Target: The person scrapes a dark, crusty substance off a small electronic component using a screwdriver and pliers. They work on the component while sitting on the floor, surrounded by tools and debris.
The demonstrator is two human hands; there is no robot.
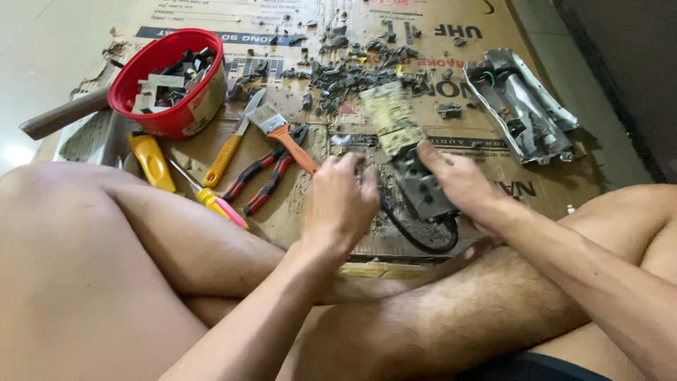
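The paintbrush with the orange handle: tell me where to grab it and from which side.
Take the paintbrush by its orange handle, probably from above and from the person's side. It lies flat on the cardboard with the bristles pointing away, and the handle end points toward the left hand, with the red-handled pliers close beside it.

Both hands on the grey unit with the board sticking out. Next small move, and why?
Probably ease the circuit board further out of the grey casing: the right hand grips the casing, the left hand is at its near edge, and the board already projects out.
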